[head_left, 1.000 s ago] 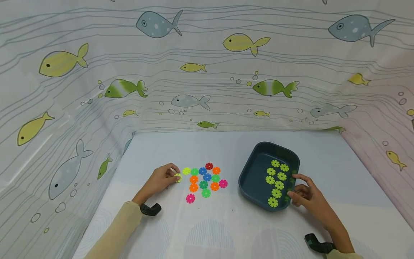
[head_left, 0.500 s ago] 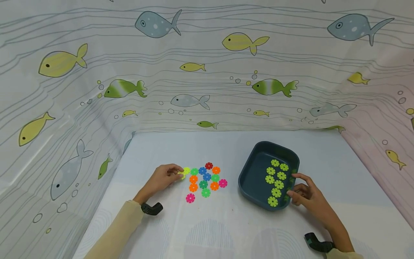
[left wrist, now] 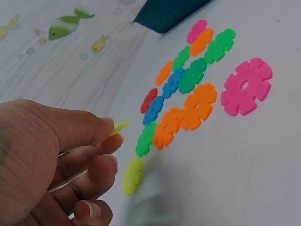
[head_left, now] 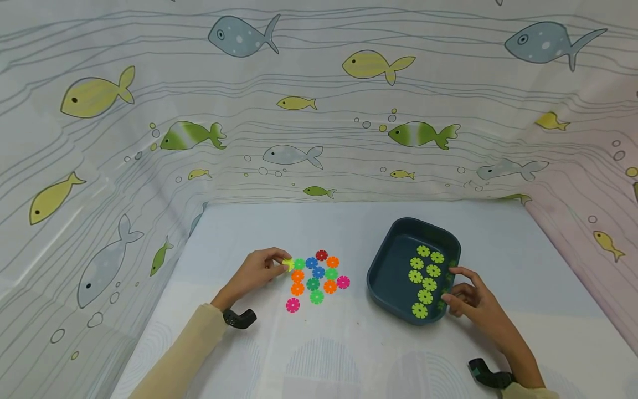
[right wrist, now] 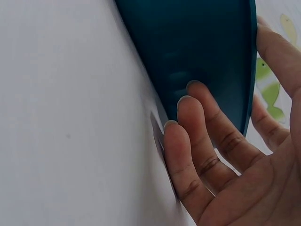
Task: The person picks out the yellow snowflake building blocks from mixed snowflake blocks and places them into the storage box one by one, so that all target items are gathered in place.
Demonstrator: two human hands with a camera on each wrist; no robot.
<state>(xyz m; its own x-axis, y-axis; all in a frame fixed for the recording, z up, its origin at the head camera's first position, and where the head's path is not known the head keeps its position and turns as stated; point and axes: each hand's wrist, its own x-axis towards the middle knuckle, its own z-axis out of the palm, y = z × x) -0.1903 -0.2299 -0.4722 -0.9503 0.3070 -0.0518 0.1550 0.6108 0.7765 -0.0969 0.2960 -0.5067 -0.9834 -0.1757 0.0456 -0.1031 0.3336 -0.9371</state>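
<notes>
My left hand (head_left: 279, 267) pinches a yellow-green flower-shaped disc (left wrist: 118, 128) between thumb and fingers, at the left edge of a cluster of coloured discs (head_left: 316, 274) lying flat on the white table. Another yellow-green disc (left wrist: 132, 175) lies on the table just under those fingers. A pink disc (head_left: 292, 305) sits apart at the front of the cluster. A dark blue tray (head_left: 423, 222) to the right holds several yellow-green discs (head_left: 426, 277). My right hand (head_left: 452, 285) holds the tray's right wall, fingers (right wrist: 188, 108) curled against its outside.
Fish-patterned cloth walls (head_left: 319, 111) enclose the table at the back, left and right. Bare table surface (head_left: 344, 354) lies in front of the discs and tray, and more behind them. A black camera mount sits on each wrist.
My left hand has carried its yellow-green disc right and slightly away from me, up to the cluster's left edge. The right hand and tray have stayed put.
</notes>
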